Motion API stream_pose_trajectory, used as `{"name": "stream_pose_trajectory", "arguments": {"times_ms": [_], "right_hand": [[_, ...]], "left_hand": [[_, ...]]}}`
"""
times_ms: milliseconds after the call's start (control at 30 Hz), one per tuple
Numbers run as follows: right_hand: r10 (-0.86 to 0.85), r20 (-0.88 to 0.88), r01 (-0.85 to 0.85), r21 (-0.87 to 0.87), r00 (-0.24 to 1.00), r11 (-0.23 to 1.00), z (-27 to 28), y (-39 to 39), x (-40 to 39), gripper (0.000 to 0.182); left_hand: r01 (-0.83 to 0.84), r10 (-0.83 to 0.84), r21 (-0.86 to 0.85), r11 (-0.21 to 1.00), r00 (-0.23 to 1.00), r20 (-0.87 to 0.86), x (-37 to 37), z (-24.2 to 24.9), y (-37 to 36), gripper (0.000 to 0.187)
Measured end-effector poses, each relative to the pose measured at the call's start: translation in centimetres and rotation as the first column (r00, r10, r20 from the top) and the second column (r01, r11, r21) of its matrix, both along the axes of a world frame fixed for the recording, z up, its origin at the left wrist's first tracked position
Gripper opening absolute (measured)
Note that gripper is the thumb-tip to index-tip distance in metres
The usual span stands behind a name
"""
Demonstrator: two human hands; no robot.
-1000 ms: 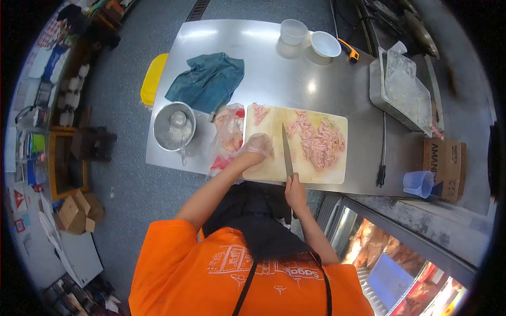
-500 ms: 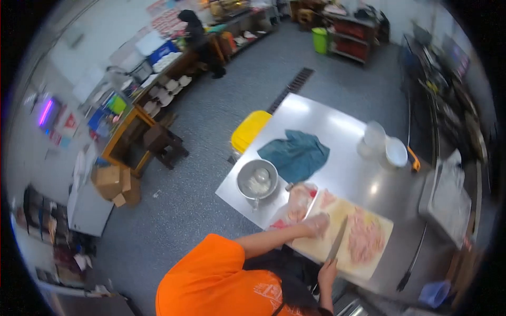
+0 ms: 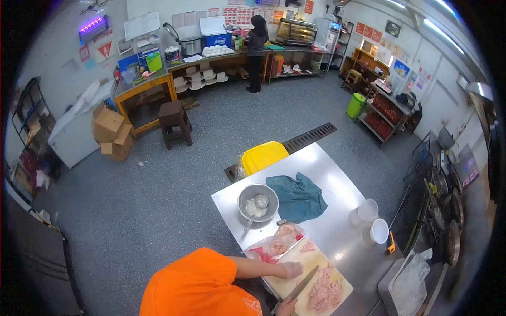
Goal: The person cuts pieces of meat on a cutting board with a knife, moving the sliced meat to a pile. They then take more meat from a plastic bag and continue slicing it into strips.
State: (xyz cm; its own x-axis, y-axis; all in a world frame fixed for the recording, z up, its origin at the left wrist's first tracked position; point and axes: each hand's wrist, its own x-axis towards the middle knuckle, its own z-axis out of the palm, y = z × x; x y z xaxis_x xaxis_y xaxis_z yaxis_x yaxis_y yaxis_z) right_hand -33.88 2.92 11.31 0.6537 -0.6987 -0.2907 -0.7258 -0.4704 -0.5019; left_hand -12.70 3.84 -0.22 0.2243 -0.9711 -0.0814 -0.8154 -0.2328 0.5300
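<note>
My left hand (image 3: 293,270), in a clear glove, lies on the white cutting board (image 3: 312,258) with its fingers laid down and nothing visibly held; finger detail is blurred. In my right hand (image 3: 286,307) is a knife (image 3: 304,284), its blade slanting across the board between my left hand and a pile of chopped pale pink meat (image 3: 325,289). A few meat strips (image 3: 307,246) lie near the board's far edge. Beside the board sits an open plastic bag (image 3: 282,239) holding more raw meat.
On the steel table (image 3: 337,184) stand a metal pot (image 3: 241,206), a teal cloth (image 3: 298,197) and two white tubs (image 3: 367,209). A yellow bin lid (image 3: 265,157) is beyond its far edge. Right of the table is a tray (image 3: 392,284). Another person (image 3: 256,47) stands at the back counter.
The camera view has tilted up and levelled, so more of the room shows and the table appears lower. My right hand still grips the knife; my left stays on the board.
</note>
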Motion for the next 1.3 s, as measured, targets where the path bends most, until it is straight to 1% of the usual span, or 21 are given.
{"name": "stream_pose_trajectory", "arguments": {"times_ms": [100, 133, 200, 367, 500, 567, 667, 700, 767, 867, 900, 933, 1033, 1067, 1100, 1133, 1167, 1200, 1233, 1267, 1300], "right_hand": [[-0.078, -0.079, 0.084, 0.084, 0.994, 0.993, 1.5, 0.3, 0.6, 0.042], [0.006, 0.084, -0.004, -0.026, 0.996, 1.000, -4.1, -0.8, -1.2, 0.039], [0.028, 0.095, -0.018, -0.104, 0.995, 0.994, -5.7, -1.1, -1.8, 0.037], [-0.026, 0.075, 0.037, -0.147, 0.997, 0.988, -3.7, 0.0, -1.2, 0.033], [-0.128, 0.007, 0.126, 0.114, 0.992, 0.985, -6.5, -1.4, -1.2, 0.038], [-0.149, -0.016, 0.149, 0.178, 0.989, 0.973, -8.0, -2.0, -1.6, 0.040], [0.021, -0.085, -0.009, 0.136, 0.996, 0.991, -8.5, -2.0, -2.6, 0.047], [0.021, -0.026, -0.021, -0.002, 0.999, 1.000, -7.3, -1.4, -2.4, 0.041], [0.048, 0.093, -0.021, -0.276, 0.994, 0.961, -4.5, 0.0, -1.5, 0.033], [0.108, 0.197, 0.012, -0.526, 0.974, 0.850, -3.5, 0.8, -1.2, 0.030], [0.047, 0.153, 0.006, -0.330, 0.987, 0.944, -4.6, 0.5, -1.7, 0.030], [-0.005, 0.093, 0.016, -0.116, 0.996, 0.993, -5.6, 0.3, -2.4, 0.030], [0.092, 0.283, -0.064, -0.105, 0.955, 0.992, -8.2, 0.7, -4.9, 0.033], [0.179, 0.098, -0.181, 0.016, 0.979, 0.983, -6.4, -0.8, -5.0, 0.039], [0.146, 0.239, -0.138, -0.047, 0.960, 0.989, -10.2, -1.6, -5.9, 0.037], [0.031, 0.080, -0.035, 0.050, 0.996, 0.998, -7.8, -2.0, -5.7, 0.039], [-0.043, 0.056, 0.036, 0.119, 0.997, 0.992, -4.7, -2.1, -4.8, 0.041], [-0.079, 0.054, 0.073, 0.106, 0.995, 0.992, -4.7, -2.9, -5.0, 0.041], [-0.133, 0.037, 0.123, 0.204, 0.990, 0.971, -6.0, -4.1, -6.3, 0.041], [-0.178, -0.010, 0.178, 0.127, 0.984, 0.976, -3.5, -4.0, -5.3, 0.036], [-0.226, -0.054, 0.230, 0.091, 0.973, 0.969, -3.4, -4.3, -4.6, 0.029]], "left_hand": [[-0.068, 0.068, -0.026, 0.997, 0.997, -0.022, -0.1, -1.3, 0.2, 0.025], [-0.083, 0.082, -0.086, 0.993, 0.997, -0.014, 0.1, -0.4, 1.0, 0.027], [-0.096, 0.097, -0.142, 0.985, 0.995, -0.005, 0.8, 1.5, 1.5, 0.030], [-0.179, 0.184, 0.061, 0.982, 0.980, -0.079, 1.7, 8.3, 2.0, 0.039], [-0.158, 0.115, -0.096, 0.983, 0.929, -0.351, 2.3, 4.3, 1.9, 0.041], [-0.263, 0.091, -0.194, 0.945, 0.782, -0.617, 1.6, 4.4, 2.7, 0.041], [-0.174, 0.146, -0.022, 0.984, 0.881, -0.450, 1.4, -1.3, 1.7, 0.040], [-0.172, 0.144, -0.020, 0.985, 0.880, -0.452, 1.3, 0.2, 2.2, 0.040], [-0.081, 0.175, 0.262, 0.962, 0.916, -0.361, 1.4, 3.5, 3.3, 0.051], [-0.228, 0.263, 0.147, 0.963, 0.914, -0.309, 0.9, 6.4, 3.1, 0.042], [-0.228, 0.265, 0.150, 0.962, 0.913, -0.310, 1.2, 5.6, 2.4, 0.042], [-0.220, 0.199, -0.037, 0.975, 0.932, -0.303, 1.6, 4.7, 1.5, 0.037], [-0.274, 0.153, -0.350, 0.896, 0.930, -0.334, 0.5, 6.1, 0.7, 0.025], [-0.343, 0.158, -0.468, 0.815, 0.907, -0.390, -0.1, 6.9, 0.7, 0.019], [-0.085, 0.042, -0.373, 0.924, 0.992, -0.123, 0.0, 5.0, -0.5, 0.015], [0.183, -0.161, -0.220, 0.958, 0.980, 0.114, -1.2, 2.9, -1.6, 0.013], [0.133, -0.141, -0.319, 0.938, 0.990, -0.003, -2.0, 3.5, 0.6, 0.013], [0.278, -0.286, 0.099, 0.955, 0.955, 0.080, -2.9, 3.0, 1.2, 0.024], [0.245, -0.238, -0.133, 0.960, 0.969, 0.068, -3.6, 2.1, 3.4, 0.035], [0.212, -0.202, -0.355, 0.911, 0.977, 0.065, -4.4, 1.5, 5.7, 0.048], [0.103, -0.153, -0.388, 0.916, 0.983, -0.100, -4.7, 2.9, 6.6, 0.044]]}}
